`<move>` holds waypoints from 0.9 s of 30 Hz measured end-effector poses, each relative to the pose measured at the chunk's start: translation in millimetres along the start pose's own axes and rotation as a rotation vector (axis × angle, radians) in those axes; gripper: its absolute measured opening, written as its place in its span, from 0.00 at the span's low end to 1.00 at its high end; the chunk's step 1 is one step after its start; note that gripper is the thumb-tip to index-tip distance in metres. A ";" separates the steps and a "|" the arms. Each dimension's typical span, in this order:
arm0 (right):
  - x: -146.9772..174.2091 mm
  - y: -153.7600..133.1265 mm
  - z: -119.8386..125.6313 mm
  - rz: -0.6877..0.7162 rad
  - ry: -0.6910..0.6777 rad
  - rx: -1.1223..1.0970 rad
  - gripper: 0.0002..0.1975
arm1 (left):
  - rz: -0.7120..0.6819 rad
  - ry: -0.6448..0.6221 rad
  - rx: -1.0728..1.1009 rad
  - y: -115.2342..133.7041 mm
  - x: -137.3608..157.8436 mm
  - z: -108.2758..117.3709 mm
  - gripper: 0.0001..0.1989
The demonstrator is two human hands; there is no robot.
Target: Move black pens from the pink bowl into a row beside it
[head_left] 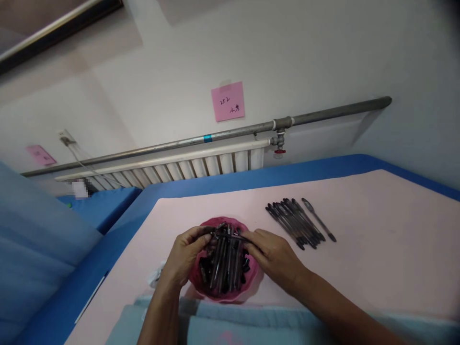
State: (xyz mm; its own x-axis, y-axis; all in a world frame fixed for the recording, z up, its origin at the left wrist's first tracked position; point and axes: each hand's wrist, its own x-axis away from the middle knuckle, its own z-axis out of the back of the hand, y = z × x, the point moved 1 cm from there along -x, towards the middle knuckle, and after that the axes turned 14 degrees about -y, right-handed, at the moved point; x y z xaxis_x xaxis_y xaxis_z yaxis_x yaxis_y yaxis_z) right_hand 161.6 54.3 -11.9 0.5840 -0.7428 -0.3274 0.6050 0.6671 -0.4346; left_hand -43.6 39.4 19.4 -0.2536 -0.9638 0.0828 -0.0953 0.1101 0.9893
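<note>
Over a pink basket (223,299), both my hands hold a dark pen (230,235) crosswise. My left hand (188,249) pinches its left end between thumb and fingers; whether a separate cap is in that grip I cannot tell. The right end sits in the closed fingers of my right hand (272,254). Below the held pen, several dark, see-through pen barrels (226,268) lie lengthwise in the basket, with small black pieces around them. To the right, a row of dark pens (294,223) lies on the pink sheet, and a single pen (319,220) lies slightly apart.
A pink sheet (377,239) covers the blue table (251,181). White crumpled material (156,275) lies left of the basket, and a thin white-and-blue stick (89,298) near the left edge. Behind stand a radiator (201,167) and a pipe (244,131); a blue curtain (32,254) hangs at left.
</note>
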 end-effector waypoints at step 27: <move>1.3 -2.6 2.7 0.057 -0.036 0.157 0.10 | 0.081 -0.055 -0.116 1.0 2.2 1.4 0.08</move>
State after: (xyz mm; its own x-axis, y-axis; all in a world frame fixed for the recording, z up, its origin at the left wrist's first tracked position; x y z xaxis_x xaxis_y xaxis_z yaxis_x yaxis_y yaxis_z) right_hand 162.3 51.7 -9.0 0.6370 -0.7028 -0.3166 0.6456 0.7109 -0.2791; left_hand -45.7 37.7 20.5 -0.3086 -0.9377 0.1596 0.0387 0.1553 0.9871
